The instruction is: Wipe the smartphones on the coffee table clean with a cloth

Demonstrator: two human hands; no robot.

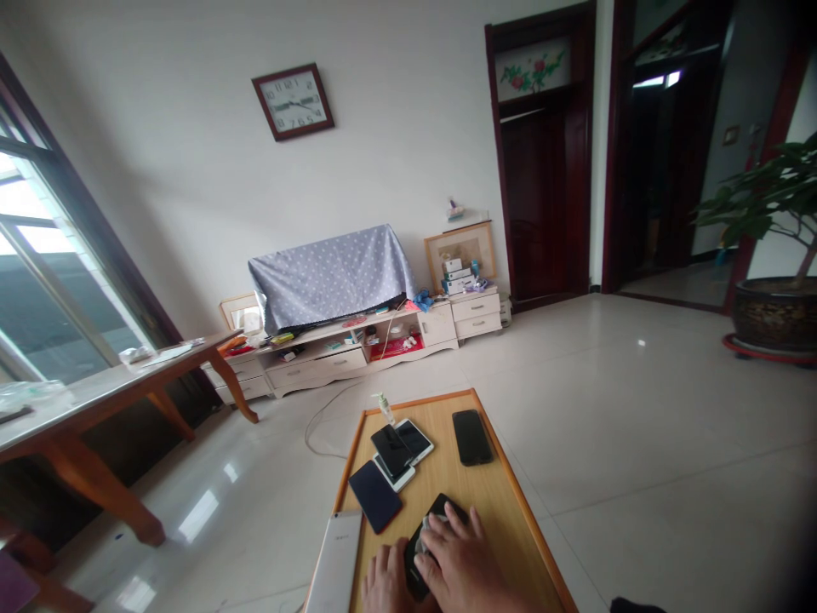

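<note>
A black phone (414, 578) lies at a slant on the near part of the small wooden table (511, 528). My right hand (463, 558) is over it, fingers bent and pressing a small grey cloth (422, 540) onto its surface. Part of the cloth is hidden under those fingers. At the phone's left edge, my left hand (386, 581) has its fingers curled against the side; its thumb is out of sight. Close by on the left are a dark blue tablet (375, 496) and a long silver-white device (339, 558).
Farther up the tabletop, a black phone (391, 449) rests over white-framed devices (418, 439), beside a pump bottle (384, 409). Another black phone (472, 438) lies at the right. Beyond are a low white cabinet (312, 372), a larger table (108, 387) and a potted plant (775, 311).
</note>
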